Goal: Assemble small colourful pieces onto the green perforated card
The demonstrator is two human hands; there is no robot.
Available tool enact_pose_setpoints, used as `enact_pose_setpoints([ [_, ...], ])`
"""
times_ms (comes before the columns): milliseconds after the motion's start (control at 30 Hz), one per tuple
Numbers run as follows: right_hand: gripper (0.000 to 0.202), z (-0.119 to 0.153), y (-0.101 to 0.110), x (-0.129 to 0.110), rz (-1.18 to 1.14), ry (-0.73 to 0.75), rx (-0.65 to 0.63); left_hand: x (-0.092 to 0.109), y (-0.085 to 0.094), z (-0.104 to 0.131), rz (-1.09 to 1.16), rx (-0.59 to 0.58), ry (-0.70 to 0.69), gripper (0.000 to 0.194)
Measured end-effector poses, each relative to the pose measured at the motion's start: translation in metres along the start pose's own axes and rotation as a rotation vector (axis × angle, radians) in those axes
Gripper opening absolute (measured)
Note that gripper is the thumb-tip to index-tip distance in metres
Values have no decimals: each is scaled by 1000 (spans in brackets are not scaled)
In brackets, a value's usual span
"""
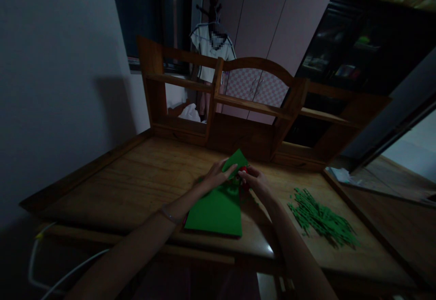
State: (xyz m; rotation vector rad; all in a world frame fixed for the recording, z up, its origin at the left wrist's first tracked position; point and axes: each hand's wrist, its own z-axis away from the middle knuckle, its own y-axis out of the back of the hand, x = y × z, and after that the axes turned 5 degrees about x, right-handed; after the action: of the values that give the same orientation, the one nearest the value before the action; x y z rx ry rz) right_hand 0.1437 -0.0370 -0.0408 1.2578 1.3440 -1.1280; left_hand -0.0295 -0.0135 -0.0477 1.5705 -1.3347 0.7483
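My left hand is closed on a small green sheet, thumb on top of it, and holds it tilted up off the table. At this sheet's right edge, my right hand is wrapped round a small red-handled tool. Fingers cover most of that tool, and its working end cannot be made out. Beneath both hands lies a larger green sheet or flat stack near the table's front edge. Small green scraps lie just right of it.
A loose pile of thin green strips lies on the right of the wooden table. An open wooden shelf unit rises along the back. A white cable hangs at the front left. A shirt hangs behind.
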Motion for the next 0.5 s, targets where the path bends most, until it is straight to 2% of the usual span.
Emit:
enact_pose_setpoints([
  [200, 37, -5, 1, 8, -36, 1, 82, 6, 4, 1, -91, 1, -112, 36],
  [400, 38, -2, -2, 5, -49, 21, 83, 7, 2, 0, -63, 31, -104, 36],
  [500, 37, -1, -2, 3, -74, 17, 89, 9, 2, 0, -45, 32, -53, 36],
])
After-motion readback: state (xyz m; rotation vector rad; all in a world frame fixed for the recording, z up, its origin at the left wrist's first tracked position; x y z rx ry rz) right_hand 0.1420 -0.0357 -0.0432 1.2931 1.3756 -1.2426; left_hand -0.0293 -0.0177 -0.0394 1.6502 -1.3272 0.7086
